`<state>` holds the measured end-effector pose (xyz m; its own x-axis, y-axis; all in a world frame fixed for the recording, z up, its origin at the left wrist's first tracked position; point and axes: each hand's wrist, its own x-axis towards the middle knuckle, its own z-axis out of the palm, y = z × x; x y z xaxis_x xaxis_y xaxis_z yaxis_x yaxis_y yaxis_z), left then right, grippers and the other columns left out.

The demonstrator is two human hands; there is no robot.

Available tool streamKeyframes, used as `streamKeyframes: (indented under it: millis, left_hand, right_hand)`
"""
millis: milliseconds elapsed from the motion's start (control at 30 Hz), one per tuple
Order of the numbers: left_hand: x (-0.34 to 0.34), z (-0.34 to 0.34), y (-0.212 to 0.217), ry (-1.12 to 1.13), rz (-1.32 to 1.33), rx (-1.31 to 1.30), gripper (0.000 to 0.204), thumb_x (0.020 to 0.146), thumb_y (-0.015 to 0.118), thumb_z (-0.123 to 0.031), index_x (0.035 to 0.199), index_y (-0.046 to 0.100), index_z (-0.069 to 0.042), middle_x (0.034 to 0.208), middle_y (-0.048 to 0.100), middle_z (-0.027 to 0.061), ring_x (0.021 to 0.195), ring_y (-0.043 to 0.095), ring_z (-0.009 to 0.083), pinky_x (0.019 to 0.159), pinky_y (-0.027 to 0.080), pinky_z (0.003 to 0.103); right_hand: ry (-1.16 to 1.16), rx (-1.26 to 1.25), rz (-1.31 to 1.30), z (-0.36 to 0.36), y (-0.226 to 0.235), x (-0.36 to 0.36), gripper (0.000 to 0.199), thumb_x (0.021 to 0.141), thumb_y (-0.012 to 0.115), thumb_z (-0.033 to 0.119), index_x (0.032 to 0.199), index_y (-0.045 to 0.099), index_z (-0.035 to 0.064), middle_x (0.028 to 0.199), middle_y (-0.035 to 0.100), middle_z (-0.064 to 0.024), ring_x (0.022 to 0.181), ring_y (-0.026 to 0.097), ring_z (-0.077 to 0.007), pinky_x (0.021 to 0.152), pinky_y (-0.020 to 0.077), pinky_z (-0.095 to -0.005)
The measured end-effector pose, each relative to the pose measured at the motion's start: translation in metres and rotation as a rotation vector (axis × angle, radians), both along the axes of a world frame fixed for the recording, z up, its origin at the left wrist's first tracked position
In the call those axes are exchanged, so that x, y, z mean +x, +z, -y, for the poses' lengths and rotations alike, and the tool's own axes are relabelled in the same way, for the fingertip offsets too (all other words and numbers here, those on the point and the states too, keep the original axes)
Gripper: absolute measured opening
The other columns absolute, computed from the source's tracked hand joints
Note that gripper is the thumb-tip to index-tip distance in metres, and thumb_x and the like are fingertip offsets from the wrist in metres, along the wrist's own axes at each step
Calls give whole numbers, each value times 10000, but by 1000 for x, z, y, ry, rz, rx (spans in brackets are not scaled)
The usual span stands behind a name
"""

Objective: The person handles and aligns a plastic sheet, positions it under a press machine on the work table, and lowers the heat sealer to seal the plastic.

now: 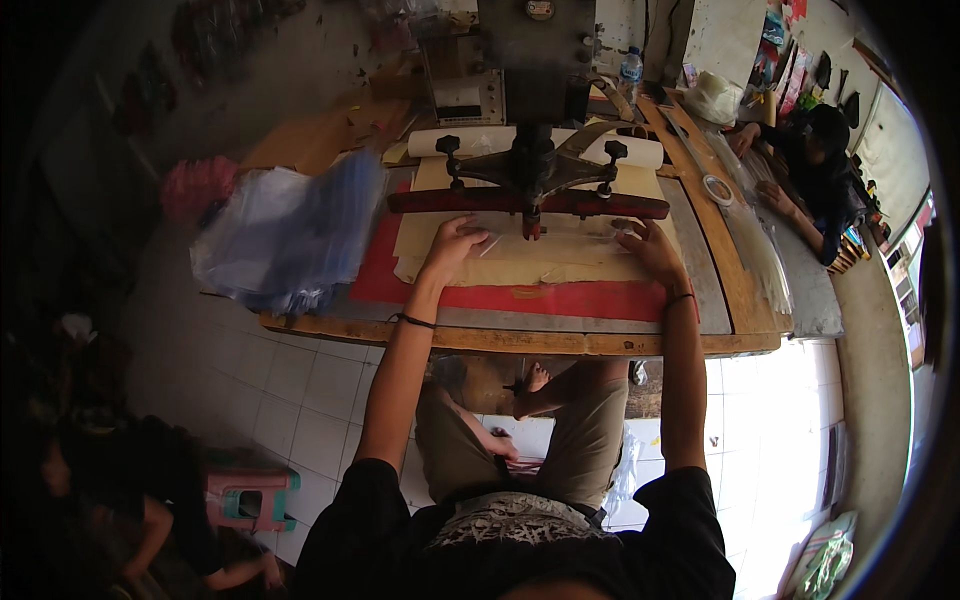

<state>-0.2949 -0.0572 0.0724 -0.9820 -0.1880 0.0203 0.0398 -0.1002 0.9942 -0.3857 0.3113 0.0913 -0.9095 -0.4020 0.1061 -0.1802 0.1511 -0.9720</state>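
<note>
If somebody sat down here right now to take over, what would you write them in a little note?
Left hand: flat, fingers spread, pressing a thin clear plastic sheet onto the cream padded press bed.
Right hand: also flat on that sheet, at its right end.
The dark red horizontal press bar sits just beyond both hands.
A heap of clear plastic bags lies to the left.
Done: sheet laid under the bar.
Left: cannot tell whether it has been pressed.

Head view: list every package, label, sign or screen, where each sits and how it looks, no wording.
Pale rectangular panel: on the machine's front, left of its dark column, light grey.
Round badge: top of the machine column, small, pale.
Plastic bottle: far right of the bench, clear with blue label.
Stack of clear plastic bags: left bench end, bluish, blurred.
Colourful packages: hanging on the right wall, red and mixed.
</note>
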Motion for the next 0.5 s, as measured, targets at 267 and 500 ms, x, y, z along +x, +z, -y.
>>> streamKeyframes:
  millis: [267,500]
  left_hand:
    - [-4,5,-1,-142,-44,396,91,921,525,65,988,522,126,1042,568,165,1005,651,311,1012,566,395]
    - [-3,-2,5,-138,46,333,251,899,518,91,1140,578,53,1128,617,133,1046,638,228,967,538,323]
  right_hand:
    - [183,-138,41,3,3,-3,601,895,660,79,1432,401,7,1376,586,-98,1147,582,-154,975,460,-284]
    - [150,-168,46,-6,-12,-12,625,881,663,87,1441,396,4,1403,560,-88,1170,563,-152,949,447,-278]
